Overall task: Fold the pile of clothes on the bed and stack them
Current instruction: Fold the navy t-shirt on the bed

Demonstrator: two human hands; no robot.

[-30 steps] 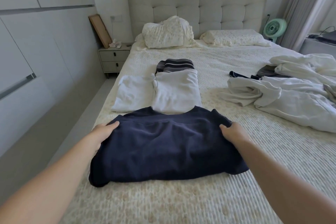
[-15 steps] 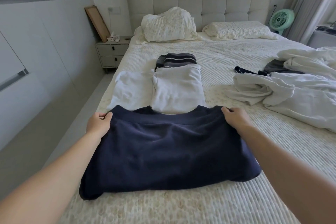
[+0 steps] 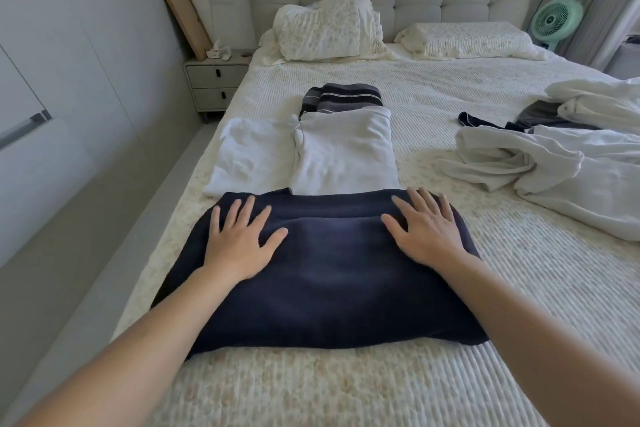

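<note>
Head view is showing 2 bare forearms reaching out over the bed [image 3: 519, 288], with the navy garment [image 3: 322, 274] lying folded across the near part of it. The left hand [image 3: 239, 243] is resting flat on the garment's left far corner, fingers straight and spread, gripping nothing. The right hand [image 3: 429, 236] is doing the same on the right far corner, fingers splayed and pressing down, so neither grip is closing on the cloth. I am judging this as smoothing a fold that is already made.

Just beyond the navy garment, touching its far edge, 2 folded white pieces are lying side by side: the white fold [image 3: 252, 156] on the left and the white top [image 3: 346, 152] next to it. A striped piece [image 3: 343, 97] is sitting folded behind the white top, partly tucked under its far edge.

Off to the right, well apart from these, the unfolded pile [image 3: 554, 166] is sprawling in a heap of white cloth with some dark items poking out.

So roughly 4 items are looking folded, none is being properly stacked yet, and the pile is waiting. Pillows [image 3: 329, 31] are lying at the headboard.
</note>
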